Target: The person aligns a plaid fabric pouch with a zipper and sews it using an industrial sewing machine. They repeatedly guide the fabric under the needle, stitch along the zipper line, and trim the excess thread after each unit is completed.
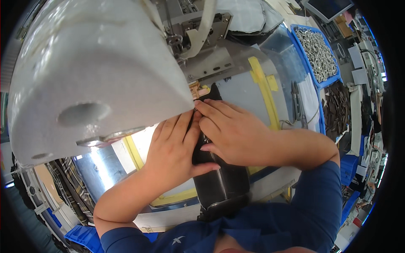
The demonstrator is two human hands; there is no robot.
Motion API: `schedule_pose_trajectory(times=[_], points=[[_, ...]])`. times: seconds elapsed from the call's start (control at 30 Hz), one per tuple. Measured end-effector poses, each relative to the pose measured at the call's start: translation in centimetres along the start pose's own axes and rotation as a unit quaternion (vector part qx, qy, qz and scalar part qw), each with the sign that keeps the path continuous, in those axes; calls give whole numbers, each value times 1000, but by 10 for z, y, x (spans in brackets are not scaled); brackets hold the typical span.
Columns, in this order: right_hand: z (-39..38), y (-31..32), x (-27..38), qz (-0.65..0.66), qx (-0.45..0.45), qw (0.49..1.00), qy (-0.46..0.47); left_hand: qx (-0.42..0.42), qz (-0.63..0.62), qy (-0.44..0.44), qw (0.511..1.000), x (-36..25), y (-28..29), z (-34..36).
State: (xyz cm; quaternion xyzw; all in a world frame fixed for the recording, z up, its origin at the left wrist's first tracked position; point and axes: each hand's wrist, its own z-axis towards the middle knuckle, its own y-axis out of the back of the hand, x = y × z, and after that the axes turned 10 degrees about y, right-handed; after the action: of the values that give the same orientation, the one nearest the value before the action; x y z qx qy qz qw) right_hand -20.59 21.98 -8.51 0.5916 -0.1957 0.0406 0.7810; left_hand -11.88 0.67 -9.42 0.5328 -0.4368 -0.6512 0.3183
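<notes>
A long black zippered fabric piece point(224, 181) lies lengthwise under a sewing machine head, its metal zipper running toward me. My left hand point(171, 147) rests on its left side, fingers stretched forward and thumb spread across the zipper. My right hand point(234, 130) is bent over the right side, closed on the piece, with its fingertips at the far part close to the left fingers. Just beyond the fingertips is a small brass-coloured machine part point(198, 90). The machine's white head point(101, 76) hides what lies to the left of it, and my hands cover part of the zipper.
Yellow tape strips point(266, 92) mark the pale work plate. To the right are a blue tray point(318, 55) of metal rings, a dark-handled pair of cutters point(297, 103) and a heap of brown strips point(336, 109). Plaid fabric point(71, 185) hangs at the left.
</notes>
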Motion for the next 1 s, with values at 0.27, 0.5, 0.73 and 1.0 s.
schedule_pose_trajectory(times=[0.27, 0.5, 0.73, 1.0], points=[[-5, 54, 10, 104, 7, 990, 90, 3, 58, -11, 998, 1, 0, -1], [-20, 95, 61, 92, -275, 910, 297, 17, 62, 3, 998, -4, 3, -3], [-10, 40, 102, 44, -467, 861, 197, 6, 76, -18, 997, -2, 1, -5], [-35, 61, 99, -88, -467, 852, 221, 26, 80, -17, 996, -3, -3, 2]])
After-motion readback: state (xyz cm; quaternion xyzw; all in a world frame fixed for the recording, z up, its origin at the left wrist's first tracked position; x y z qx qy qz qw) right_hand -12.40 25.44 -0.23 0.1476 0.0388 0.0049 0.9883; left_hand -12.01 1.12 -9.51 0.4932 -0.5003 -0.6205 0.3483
